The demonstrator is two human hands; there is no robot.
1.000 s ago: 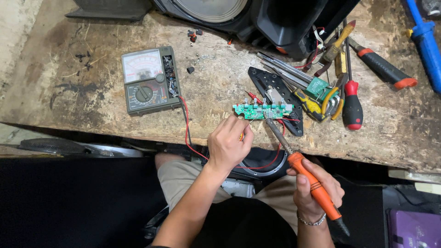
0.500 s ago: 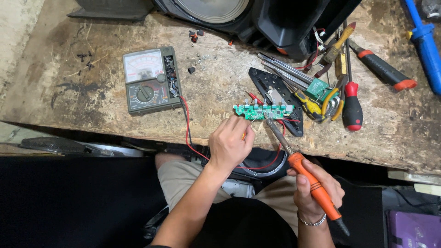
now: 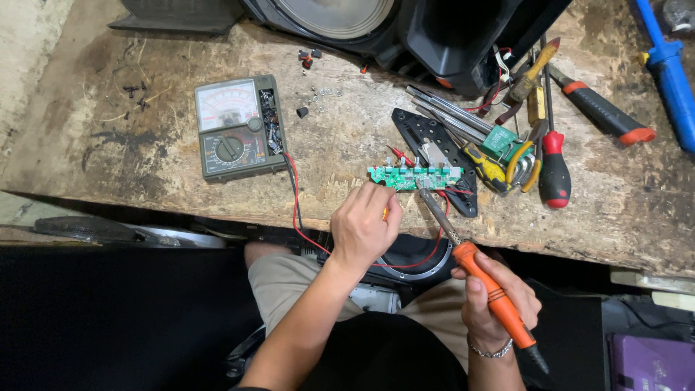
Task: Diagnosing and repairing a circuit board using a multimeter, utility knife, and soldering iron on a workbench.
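1. Right hand [image 3: 496,300] closed around the orange handle of a soldering iron [image 3: 492,297], held like a pen; its metal shaft runs up and left, tip meeting the lower edge of the green circuit board [image 3: 414,177]
2. Left hand [image 3: 365,224] sits just below the board's left end, fingers curled, knuckles up; fingertips reach the board's edge and pinch something thin with a yellowish end, too small to tell what
3. Board lies flat on the worn wooden bench [image 3: 145,166], near the front edge, right end resting on a black plastic panel [image 3: 434,148]. Red wires [image 3: 423,257] trail from it over the bench edge toward the lap
4. Handling, my judgement: board looks light and stiff but fragile, so it would slide under a push from the tip unless pinned. Best held by its bare edges or ends, not by the small parts on top. Wire joints look like weak points; no tugging
5. Iron's shaft likely hot; the orange grip is the only safe hold
6. Analogue multimeter [image 3: 237,128] lies to the left, well apart from the board, red and black leads running off it toward the bench edge
7. Right of the board: a clutter of screwdrivers, among them a red-handled one [image 3: 554,170], a black and red one [image 3: 601,114] and a blue one [image 3: 670,72] at far right
8. Black speaker cabinet [image 3: 434,36] stands at the back of the bench
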